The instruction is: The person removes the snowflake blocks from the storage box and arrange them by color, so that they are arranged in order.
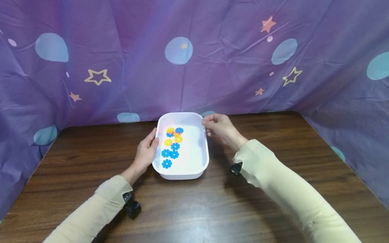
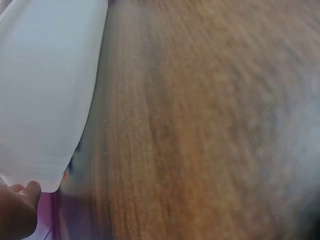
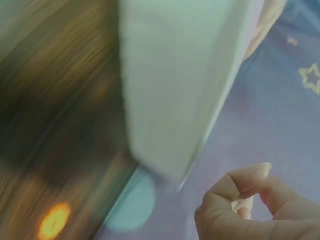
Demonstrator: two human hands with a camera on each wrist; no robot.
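A white plastic tray [image 1: 194, 145] is in the middle of the head view, with several notched interlocking discs inside. Blue discs [image 1: 166, 164] lie toward its near left, and yellow discs [image 1: 168, 142] mix with blue ones farther back. My left hand [image 1: 146, 150] grips the tray's left side, thumb at the rim and fingers hidden behind the wall. By the far right corner is my right hand [image 1: 220, 127], overlapping the rim in the head view. The right wrist view shows this hand's [image 3: 250, 207] thumb and index fingertips meeting, apart from the tray, with nothing visible between them.
A dark wood-grain table [image 1: 91, 155] lies under the tray. Purple cloth [image 1: 146, 74] with stars and pale blue circles hangs behind and at both sides. Black wrist cameras [image 1: 132, 206] hang under both beige sleeves [image 1: 279, 172].
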